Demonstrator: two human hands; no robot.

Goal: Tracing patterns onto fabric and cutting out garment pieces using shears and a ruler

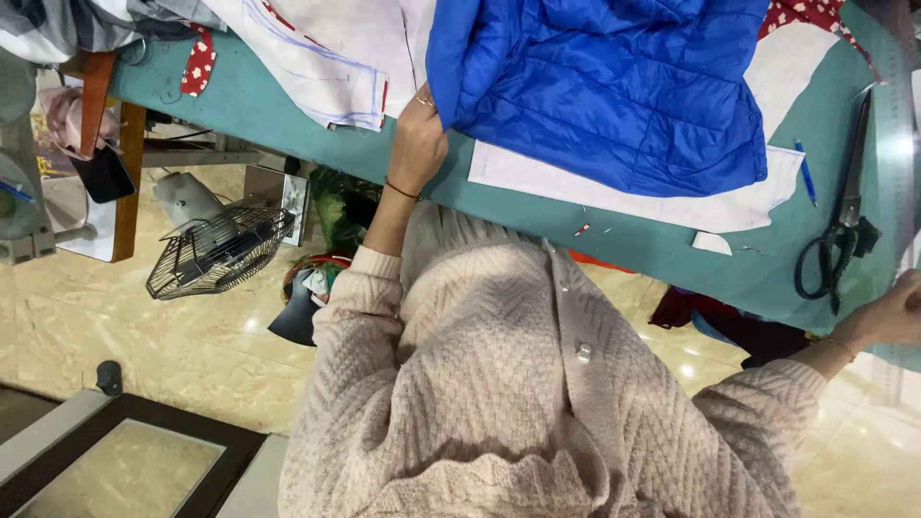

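At the tabletop's near edge, left hand (pixel 418 144) pinches the hem of the blue quilted jacket (pixel 614 86), fingers closed on the fabric. Jacket spreads away from this hand toward the far side, over white pattern paper (pixel 672 197). Right hand (pixel 897 312) rests at the teal tabletop (pixel 288 120) edge, well apart from the jacket; grip cannot be told. Black scissors (pixel 837 240) lie just beside it. Left hand is the nearer.

I see a tailoring workshop: white paper patterns (pixel 326 67) and black-handled steel shears (pixel 837 235) lie on a teal cutting table (pixel 614 240).
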